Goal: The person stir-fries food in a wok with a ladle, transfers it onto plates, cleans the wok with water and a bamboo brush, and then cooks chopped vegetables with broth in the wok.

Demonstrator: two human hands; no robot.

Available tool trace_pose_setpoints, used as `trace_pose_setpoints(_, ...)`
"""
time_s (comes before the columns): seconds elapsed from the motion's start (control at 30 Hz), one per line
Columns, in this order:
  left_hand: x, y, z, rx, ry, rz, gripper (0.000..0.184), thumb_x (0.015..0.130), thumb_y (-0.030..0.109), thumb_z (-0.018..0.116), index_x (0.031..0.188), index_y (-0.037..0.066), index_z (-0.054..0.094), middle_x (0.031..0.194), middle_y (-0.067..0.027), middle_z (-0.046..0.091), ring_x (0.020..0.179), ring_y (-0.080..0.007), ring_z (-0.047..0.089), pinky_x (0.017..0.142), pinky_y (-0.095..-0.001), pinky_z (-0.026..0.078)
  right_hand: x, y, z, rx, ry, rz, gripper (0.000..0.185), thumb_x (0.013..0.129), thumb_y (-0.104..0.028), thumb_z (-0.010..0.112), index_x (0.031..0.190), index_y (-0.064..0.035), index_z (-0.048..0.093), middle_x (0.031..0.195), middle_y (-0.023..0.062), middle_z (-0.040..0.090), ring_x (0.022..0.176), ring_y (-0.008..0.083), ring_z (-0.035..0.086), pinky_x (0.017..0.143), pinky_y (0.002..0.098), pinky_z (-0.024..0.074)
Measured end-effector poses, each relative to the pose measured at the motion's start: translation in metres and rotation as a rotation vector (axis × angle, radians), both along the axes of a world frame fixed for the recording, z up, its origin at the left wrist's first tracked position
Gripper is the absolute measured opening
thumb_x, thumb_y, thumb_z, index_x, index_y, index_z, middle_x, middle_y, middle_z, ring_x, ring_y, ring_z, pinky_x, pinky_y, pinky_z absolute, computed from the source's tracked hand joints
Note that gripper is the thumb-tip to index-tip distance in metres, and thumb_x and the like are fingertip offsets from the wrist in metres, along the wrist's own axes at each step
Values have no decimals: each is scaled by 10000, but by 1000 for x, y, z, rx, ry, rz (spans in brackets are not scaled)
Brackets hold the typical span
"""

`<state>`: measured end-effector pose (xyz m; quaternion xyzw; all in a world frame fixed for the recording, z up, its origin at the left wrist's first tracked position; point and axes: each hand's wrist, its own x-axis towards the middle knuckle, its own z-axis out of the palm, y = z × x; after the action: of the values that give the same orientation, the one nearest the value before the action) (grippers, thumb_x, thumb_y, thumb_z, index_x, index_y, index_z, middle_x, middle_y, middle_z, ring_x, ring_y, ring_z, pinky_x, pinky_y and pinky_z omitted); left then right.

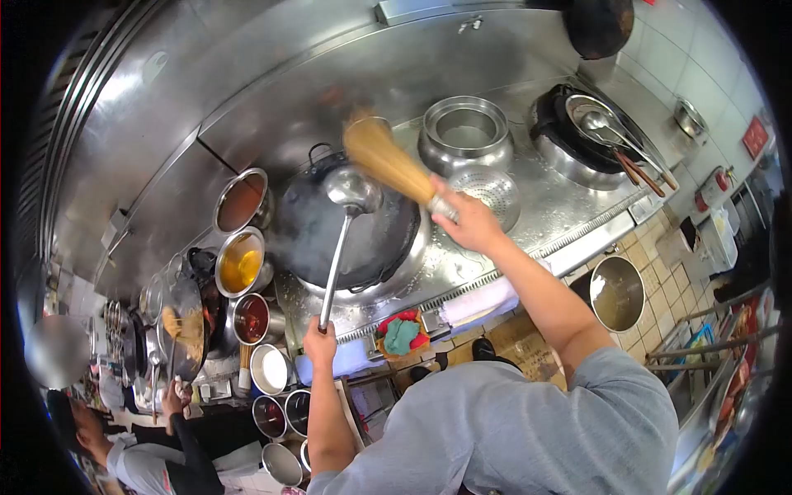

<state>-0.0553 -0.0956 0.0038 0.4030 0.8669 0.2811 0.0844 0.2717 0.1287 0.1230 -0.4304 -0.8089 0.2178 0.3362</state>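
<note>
Head view, brush [388, 165] (bamboo-coloured) beyond right hand [472, 218]

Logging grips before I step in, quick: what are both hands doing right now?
Left hand: closed around the handle of the ladle.
Right hand: closed on the end of the brush.

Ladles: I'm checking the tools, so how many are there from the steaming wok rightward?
2. The first ladle is in the left hand, over the steaming wok; the second ladle rests in the bowl at the right. Others may be hidden.
</note>
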Motion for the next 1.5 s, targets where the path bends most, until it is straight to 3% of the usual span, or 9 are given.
trace_pose_setpoints(0.13, -19, -7, -42, 169, -36, -52, 226, 771, 203, 610, 702, 18, 501, 582, -110, 508, 530, -236, 474, 548, -369, 398, 51, 26, -7, -255, -410, -34, 589, 805, -291, 598, 1346, -234, 374, 1110, 179, 583, 980, 359, 566, 843, 412, 452)
trace_pose_setpoints(0.33, -11, 4, -45, 328, -255, -218, 288, 807, 171, 615, 628, 28, 440, 569, 7, 364, 553, -79, 325, 497, -278, 302, 62, 20, 63, 157, 499, 127, 550, 798, -267, 606, 1316, -223, 426, 1182, 159, 554, 1041, 345, 550, 898, 361, 436)
trace_pose_setpoints(0.43, 22, 28, -26, 364, -314, -267, 286, 814, 150, 610, 624, 32, 431, 570, 14, 359, 551, -78, 326, 502, -269, 301, 88, 25, 71, -143, -517, 32, 537, 770, -298, 626, 1275, -207, 471, 1143, 124, 583, 1029, 327, 556, 880, 384, 448)
trace_pose_setpoints(0.5, 48, 41, -10, 243, -307, -316, 174, 834, 132, 580, 732, 33, 478, 576, 14, 371, 552, -78, 319, 505, -260, 300, 134, 35, 37, -206, -576, -55, 528, 756, -317, 632, 1254, -217, 490, 1100, 126, 598, 1005, 325, 563, 860, 400, 457)
trace_pose_setpoints(0.7, 214, 61, 120, -63, -1293, -504, 476, 833, 37, 479, 1277, 193, 409, 702, 16, 417, 522, -63, 376, 448, -206, 327, 245, -32, -80, -677, 603, -466, 604, 798, -204, 642, 1326, -71, 381, 914, 99, 598, 664, 153, 601, 530, 276, 468)
trace_pose_setpoints(0.9, 366, 104, 7, 5, -1291, -587, 292, 866, 84, 443, 1130, 204, 485, 828, -19, 433, 681, -142, 473, 486, -257, 420, 237, -97, -51, -598, 506, -671, 593, 815, -162, 618, 1337, -68, 352, 902, 83, 577, 610, 108, 554, 483, 235, 433)
trace_pose_setpoints(1.03, 444, 109, -55, -142, -1474, -724, 298, 864, 49, 415, 1155, 111, 419, 796, -64, 520, 673, -156, 548, 588, -285, 463, 209, -110, -30, -375, 311, -559, 580, 777, -16, 585, 1317, -36, 374, 980, 126, 595, 824, 167, 589, 725, 284, 473)
trace_pose_setpoints(1.27, 351, 118, 32, -539, -946, -1362, 257, 800, 183, 513, 1004, 65, 615, 876, -147, 645, 721, -269, 630, 695, -364, 505, 132, -92, 25, -103, 0, -199, 483, 688, -21, 665, 1156, -30, 543, 1113, 166, 572, 1011, 317, 563, 879, 350, 435)
trace_pose_setpoints(1.5, 96, 104, 40, 90, 394, -273, 204, 802, 281, 587, 718, 95, 591, 809, -96, 616, 788, -263, 558, 682, -435, 408, 12, -32, 13, 35, -111, 257, 368, 729, -108, 665, 1091, -90, 601, 1111, 107, 578, 957, 317, 573, 821, 341, 468)
